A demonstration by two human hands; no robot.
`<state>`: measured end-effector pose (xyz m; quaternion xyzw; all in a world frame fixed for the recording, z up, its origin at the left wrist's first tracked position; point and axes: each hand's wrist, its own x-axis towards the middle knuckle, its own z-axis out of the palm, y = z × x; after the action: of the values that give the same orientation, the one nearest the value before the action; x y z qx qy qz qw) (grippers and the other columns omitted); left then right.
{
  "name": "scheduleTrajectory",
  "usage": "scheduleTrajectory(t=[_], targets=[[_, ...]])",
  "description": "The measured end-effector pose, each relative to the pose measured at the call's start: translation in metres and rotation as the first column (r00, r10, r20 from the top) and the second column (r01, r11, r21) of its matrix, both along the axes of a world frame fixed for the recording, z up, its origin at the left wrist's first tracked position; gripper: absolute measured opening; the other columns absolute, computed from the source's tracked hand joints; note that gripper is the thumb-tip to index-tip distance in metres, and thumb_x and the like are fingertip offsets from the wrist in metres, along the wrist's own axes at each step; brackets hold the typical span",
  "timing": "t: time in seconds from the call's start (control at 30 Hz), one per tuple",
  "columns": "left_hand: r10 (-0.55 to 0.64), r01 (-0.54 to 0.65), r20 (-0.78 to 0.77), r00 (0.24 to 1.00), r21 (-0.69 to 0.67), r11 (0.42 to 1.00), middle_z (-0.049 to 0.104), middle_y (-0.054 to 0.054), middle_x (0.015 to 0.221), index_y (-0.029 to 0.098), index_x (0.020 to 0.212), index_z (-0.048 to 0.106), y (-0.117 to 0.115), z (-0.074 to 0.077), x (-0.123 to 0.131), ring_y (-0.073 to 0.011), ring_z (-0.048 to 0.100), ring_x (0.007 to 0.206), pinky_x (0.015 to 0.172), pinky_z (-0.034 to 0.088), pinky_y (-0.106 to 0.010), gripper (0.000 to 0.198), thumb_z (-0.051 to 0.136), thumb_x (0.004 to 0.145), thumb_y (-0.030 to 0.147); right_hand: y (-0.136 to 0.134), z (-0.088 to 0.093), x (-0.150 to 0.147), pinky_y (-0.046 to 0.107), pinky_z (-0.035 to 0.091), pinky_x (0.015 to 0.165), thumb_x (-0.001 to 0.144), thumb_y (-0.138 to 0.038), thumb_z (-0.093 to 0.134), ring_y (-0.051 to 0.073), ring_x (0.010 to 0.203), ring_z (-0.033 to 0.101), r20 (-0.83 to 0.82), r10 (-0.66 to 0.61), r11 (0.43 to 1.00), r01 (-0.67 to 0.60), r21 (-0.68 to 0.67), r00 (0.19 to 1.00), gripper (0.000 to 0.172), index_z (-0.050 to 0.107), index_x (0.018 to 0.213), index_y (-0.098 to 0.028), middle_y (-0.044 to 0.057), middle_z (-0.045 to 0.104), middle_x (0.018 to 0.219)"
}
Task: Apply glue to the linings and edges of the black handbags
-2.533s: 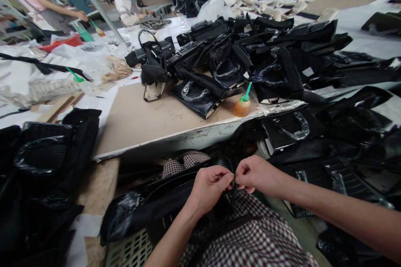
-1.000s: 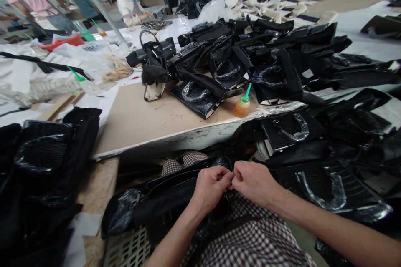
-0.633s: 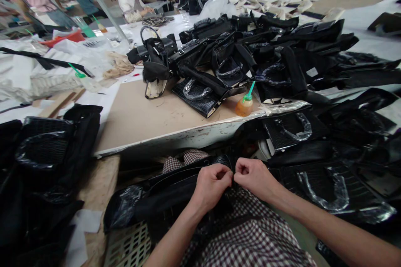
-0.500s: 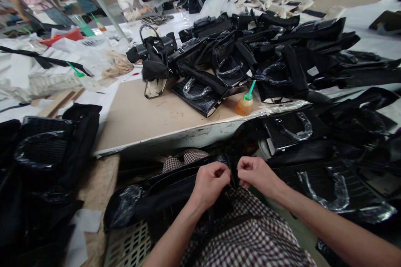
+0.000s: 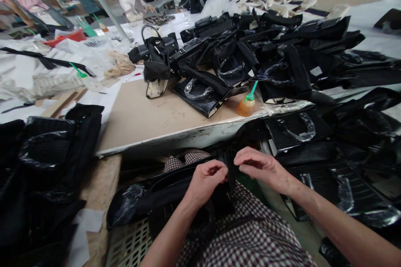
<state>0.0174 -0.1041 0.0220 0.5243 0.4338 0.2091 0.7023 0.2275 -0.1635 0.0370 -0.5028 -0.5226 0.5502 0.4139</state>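
**A:** How many things are in hand?

**B:** Two hands, one bag, one strap. The left hand point(image 5: 205, 179) and right hand point(image 5: 261, 169) meet near and low, over a glossy black croc-grain handbag point(image 5: 163, 194) lying across the checked-cloth lap point(image 5: 250, 233).

**A:** And the grips?

**B:** The left hand is curled tight, pinching the narrow black strap point(image 5: 231, 171) that rises from the bag. The right hand's fingers are half bent, nipping the same strap from the right.

**A:** Farther off?

**B:** Two green-nozzled bottles: an amber squeeze bottle point(image 5: 246, 106) near the edge of the brown board tabletop point(image 5: 140, 117), and a clear squeeze bottle point(image 5: 86, 81) far left. There's also a heap of shiny black bags point(image 5: 266, 54), too many to count.
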Motion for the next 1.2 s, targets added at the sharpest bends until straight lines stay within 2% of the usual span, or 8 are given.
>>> scheduleTrajectory(t=[0.07,0.17,0.27,0.33,0.57,0.73,0.93,1.2], targets=[[-0.019,0.019,0.033,0.999,-0.025,1.000,0.064,0.000,0.067,0.013,0.077,0.069,0.003,0.003,-0.003,-0.0116,0.059,0.064,0.063,0.046,-0.022,0.017,0.069,0.080,0.030,0.009,-0.004,0.007,0.028,0.048,0.080,0.092,-0.026,0.066,0.019,0.102,0.057,0.002,0.026,0.999,-0.026,0.036,1.000,0.028,0.070,0.120,-0.024,0.007,0.058,0.132],[-0.054,0.057,0.079,0.995,-0.034,0.998,0.063,0.000,0.067,0.013,0.077,0.070,0.005,0.004,-0.007,-0.0109,0.058,0.062,0.062,0.046,-0.021,0.019,0.071,0.081,0.031,0.029,-0.014,0.011,0.025,0.048,0.076,0.090,-0.027,0.071,0.019,0.106,0.057,-0.087,0.244,0.969,-0.246,-0.006,0.966,0.050,0.059,0.139,-0.031,0.004,0.044,0.153],[-0.048,0.051,0.097,0.994,-0.034,0.998,0.063,0.000,0.066,0.013,0.076,0.069,0.005,0.003,-0.010,-0.0102,0.056,0.060,0.062,0.046,-0.021,0.021,0.072,0.081,0.033,0.054,-0.024,0.007,0.028,0.049,0.080,0.086,-0.029,0.077,0.018,0.097,0.062,-0.181,0.420,0.902,-0.431,-0.022,0.889,0.056,0.060,0.139,-0.033,0.004,0.051,0.146],[-0.028,0.032,0.095,0.995,-0.040,0.999,0.063,0.000,0.065,0.013,0.077,0.069,0.004,0.003,-0.012,-0.0102,0.056,0.058,0.061,0.046,-0.022,0.023,0.072,0.081,0.035,0.067,-0.030,0.002,0.029,0.050,0.082,0.080,-0.029,0.083,0.019,0.096,0.062,-0.201,0.454,0.885,-0.466,-0.014,0.868,0.050,0.069,0.127,-0.028,0.004,0.060,0.133],[0.036,-0.038,0.088,0.995,0.020,0.999,0.061,-0.001,0.070,0.013,0.081,0.070,0.006,0.009,-0.016,-0.0114,0.054,0.066,0.067,0.044,-0.023,0.031,0.064,0.089,0.042,0.075,-0.042,-0.005,0.025,0.048,0.068,0.077,-0.028,0.085,0.015,0.073,0.060,-0.276,0.356,0.924,-0.380,-0.037,0.893,0.025,0.067,0.090,-0.020,-0.002,0.065,0.083],[0.006,-0.006,0.002,1.000,0.078,0.997,0.064,-0.001,0.078,0.014,0.089,0.071,-0.002,0.003,-0.010,-0.0142,0.055,0.072,0.066,0.044,-0.023,0.036,0.087,0.065,0.034,0.068,-0.042,-0.006,0.024,0.046,0.065,0.077,-0.027,0.085,0.014,0.070,0.058,-0.279,0.291,0.945,-0.320,-0.065,0.915,0.023,0.065,0.085,-0.018,-0.002,0.064,0.079],[0.094,-0.082,-0.061,0.994,0.166,0.983,0.068,-0.003,0.077,0.015,0.086,0.077,-0.007,0.001,-0.005,-0.0139,0.054,0.070,0.066,0.042,-0.024,0.022,0.073,0.081,0.036,0.067,-0.042,-0.008,0.025,0.045,0.061,0.078,-0.030,0.084,0.013,0.064,0.058,-0.240,0.265,0.958,-0.284,-0.049,0.934,0.019,0.070,0.080,-0.017,-0.002,0.061,0.076],[0.119,-0.094,-0.125,0.985,0.191,0.977,0.060,0.000,0.065,0.014,0.075,0.078,-0.006,0.009,-0.004,-0.0129,0.046,0.066,0.062,0.035,-0.024,0.027,0.065,0.084,0.037,0.063,-0.045,-0.019,0.025,0.040,0.056,0.083,-0.040,0.078,0.013,0.061,0.051,-0.174,0.195,0.978,-0.204,-0.035,0.965,0.029,0.067,0.069,-0.018,-0.002,0.056,0.068]])
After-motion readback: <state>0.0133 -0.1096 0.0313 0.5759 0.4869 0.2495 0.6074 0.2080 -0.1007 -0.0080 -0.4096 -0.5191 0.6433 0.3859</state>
